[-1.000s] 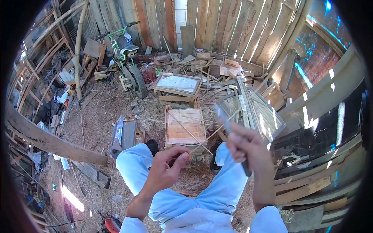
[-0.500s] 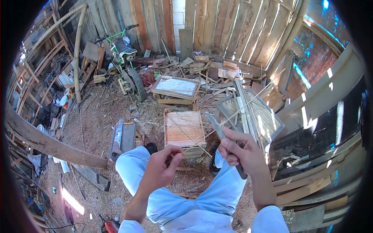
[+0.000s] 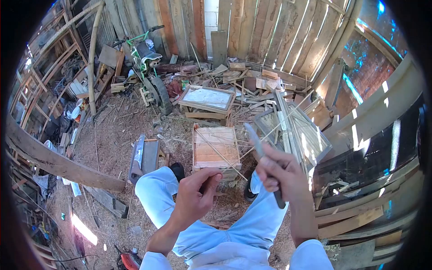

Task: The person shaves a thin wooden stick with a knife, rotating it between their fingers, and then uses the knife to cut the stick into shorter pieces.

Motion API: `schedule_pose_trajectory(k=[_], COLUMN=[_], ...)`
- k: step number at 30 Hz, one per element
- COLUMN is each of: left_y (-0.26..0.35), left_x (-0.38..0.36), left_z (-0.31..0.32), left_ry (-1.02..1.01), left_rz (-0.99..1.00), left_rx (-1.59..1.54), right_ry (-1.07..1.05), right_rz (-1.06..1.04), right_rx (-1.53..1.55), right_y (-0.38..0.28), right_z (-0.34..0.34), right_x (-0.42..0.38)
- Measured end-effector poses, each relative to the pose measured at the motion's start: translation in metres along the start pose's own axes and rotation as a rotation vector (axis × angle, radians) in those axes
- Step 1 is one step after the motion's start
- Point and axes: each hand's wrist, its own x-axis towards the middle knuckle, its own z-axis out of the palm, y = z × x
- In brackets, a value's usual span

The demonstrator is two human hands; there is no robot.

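A knife (image 3: 255, 140) with a pale blade and dark handle is gripped in my right hand (image 3: 281, 173), its tip aimed up and to the left. My left hand (image 3: 198, 192) is closed, thumb against the curled fingers, in front of my left thigh; whatever it may pinch is too small or hidden to make out. Beyond both hands a wooden box (image 3: 216, 146) with a slatted top stands on the floor between my feet. Thin strips of wood or bamboo (image 3: 220, 156) cross over it.
A saw (image 3: 138, 155) lies on a small dark-topped stool (image 3: 150, 158) to the left. Farther back are a framed panel (image 3: 207, 97), a small motorbike (image 3: 150, 72) and heaped wood scraps (image 3: 252, 83). Long boards (image 3: 282, 121) lean at the right. Shavings cover the floor.
My left hand has shifted to the right, closer to the right hand. The knife in my right hand has tilted more upright, its tip higher. The whole view has shifted slightly.
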Motion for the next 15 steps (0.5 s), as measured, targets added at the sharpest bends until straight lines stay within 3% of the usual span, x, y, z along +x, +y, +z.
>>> schedule_pose_trajectory(k=[3,11,15], left_y=[0.003,-0.011,-0.001], left_x=[0.002,-0.003,-0.002], left_z=[0.003,-0.011,-0.005], left_ry=[0.037,-0.020,0.025], left_rz=[0.047,0.024,0.059], left_rx=[-0.012,0.007,0.050], right_ry=[-0.096,0.036,-0.043], right_rz=[0.170,0.024,0.135], right_rx=[-0.086,0.050,0.039], right_y=[0.019,-0.010,0.003], right_z=[0.021,-0.002,0.009], right_x=[-0.003,-0.003,-0.005])
